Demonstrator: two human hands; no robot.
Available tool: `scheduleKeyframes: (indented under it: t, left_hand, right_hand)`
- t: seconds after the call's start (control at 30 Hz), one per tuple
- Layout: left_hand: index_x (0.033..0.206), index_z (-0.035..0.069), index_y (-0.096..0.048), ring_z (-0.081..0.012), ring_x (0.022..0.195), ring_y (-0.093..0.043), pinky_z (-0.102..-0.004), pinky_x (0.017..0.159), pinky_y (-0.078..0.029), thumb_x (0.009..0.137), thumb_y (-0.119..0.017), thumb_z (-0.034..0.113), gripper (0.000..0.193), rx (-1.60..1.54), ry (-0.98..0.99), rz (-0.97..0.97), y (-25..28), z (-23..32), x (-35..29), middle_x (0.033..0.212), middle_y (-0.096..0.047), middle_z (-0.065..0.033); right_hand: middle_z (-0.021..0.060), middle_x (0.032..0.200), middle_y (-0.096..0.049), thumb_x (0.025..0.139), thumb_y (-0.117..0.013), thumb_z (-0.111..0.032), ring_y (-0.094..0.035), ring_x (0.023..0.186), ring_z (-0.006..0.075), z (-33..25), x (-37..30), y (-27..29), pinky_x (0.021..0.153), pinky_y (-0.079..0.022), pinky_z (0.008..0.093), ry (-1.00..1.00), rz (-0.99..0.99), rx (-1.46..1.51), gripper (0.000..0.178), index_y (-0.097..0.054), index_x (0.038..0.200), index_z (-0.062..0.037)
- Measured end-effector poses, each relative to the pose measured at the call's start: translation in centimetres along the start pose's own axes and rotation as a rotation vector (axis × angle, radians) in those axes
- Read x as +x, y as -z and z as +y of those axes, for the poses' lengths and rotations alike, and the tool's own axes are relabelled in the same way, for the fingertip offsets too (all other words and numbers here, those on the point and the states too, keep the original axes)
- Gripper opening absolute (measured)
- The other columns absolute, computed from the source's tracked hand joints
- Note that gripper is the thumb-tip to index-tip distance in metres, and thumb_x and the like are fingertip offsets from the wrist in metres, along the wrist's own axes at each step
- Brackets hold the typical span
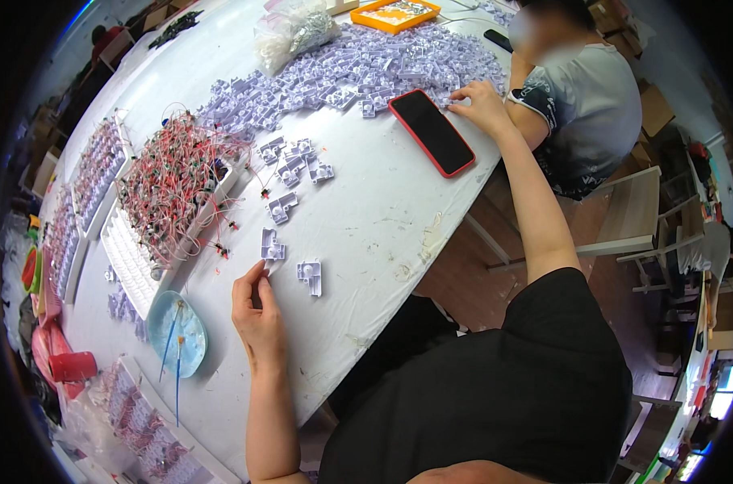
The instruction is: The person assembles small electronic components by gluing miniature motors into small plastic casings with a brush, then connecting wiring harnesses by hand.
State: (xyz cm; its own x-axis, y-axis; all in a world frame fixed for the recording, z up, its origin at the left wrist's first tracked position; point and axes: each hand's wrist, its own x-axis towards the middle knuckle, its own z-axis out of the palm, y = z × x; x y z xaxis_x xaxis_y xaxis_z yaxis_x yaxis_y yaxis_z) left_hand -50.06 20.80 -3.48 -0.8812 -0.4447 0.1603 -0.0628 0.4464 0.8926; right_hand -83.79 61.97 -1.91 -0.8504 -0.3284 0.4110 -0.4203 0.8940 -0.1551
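Note:
My left hand (pixel 257 319) is over the table with thumb and fingers drawn together. Its fingertips are at the lower edge of a small pale lilac plastic part (pixel 272 245); whether they grip it or something smaller, I cannot make out. Just to the right lies another such plastic part (pixel 311 277), and several more (pixel 290 165) are scattered farther off. My right arm stretches far across the table. The right hand (pixel 486 109) has its fingers apart at the near edge of a big heap of these parts (pixel 366 68), beside a red-cased phone (pixel 432 133).
At left, a white tray (pixel 132 250) bears a tangle of red-wired components (pixel 177 181). Nearer is a light blue dish (pixel 190 335) with thin brushes. An orange tray (pixel 394 14) and clear plastic bag (pixel 290 36) stand behind the heap. Another person (pixel 588 97) sits at far right.

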Motion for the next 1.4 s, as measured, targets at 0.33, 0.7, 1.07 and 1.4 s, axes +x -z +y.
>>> scheduleKeyframes:
  t: [0.33,0.7,1.07,1.4]
  left_hand:
    - [0.120,-0.005,-0.064,-0.0162,0.107,-0.064,-0.0267,0.094,-0.049,0.099,-0.052,-0.001,0.025,0.012,-0.018,0.006,-0.1,0.1,0.0,0.113,-0.067,-0.0124]
    - [0.119,-0.004,-0.065,-0.0156,0.103,-0.064,-0.0263,0.094,-0.048,0.099,-0.052,-0.001,0.025,0.014,0.009,0.013,0.1,0.5,0.0,0.108,-0.066,-0.0107]
    - [0.117,-0.001,-0.067,-0.0181,0.097,-0.065,-0.0292,0.086,-0.050,0.097,-0.053,0.001,0.025,0.030,-0.057,0.021,-0.2,1.2,0.0,0.103,-0.065,-0.0109]
    - [0.120,-0.003,-0.065,-0.0157,0.104,-0.064,-0.0271,0.093,-0.049,0.099,-0.052,0.001,0.026,0.046,0.007,0.013,0.0,0.7,-0.3,0.110,-0.067,-0.0115]
  right_hand:
    - [0.0085,0.092,-0.066,0.076,-0.080,-0.032,-0.057,0.101,0.0292,-1.4,-2.7,1.6,0.090,-0.048,0.0388,-0.027,0.065,-0.003,0.023,-0.077,0.085,-0.0113]
    - [0.0104,0.088,-0.066,0.076,-0.080,-0.027,-0.059,0.094,0.0310,-3.0,-3.0,2.7,0.087,-0.049,0.0403,0.062,0.115,-0.018,0.022,-0.075,0.081,-0.0063]
    - [0.0141,0.086,-0.067,0.077,-0.079,-0.034,-0.061,0.096,0.0313,-21.8,-1.3,-2.1,0.088,-0.049,0.0403,0.149,0.047,0.127,0.030,-0.076,0.078,-0.0041]
    - [0.0123,0.093,-0.072,0.082,-0.073,-0.036,-0.065,0.101,0.0308,-17.1,2.2,1.6,0.084,-0.054,0.0415,0.028,0.118,0.125,0.027,-0.078,0.085,-0.0099]
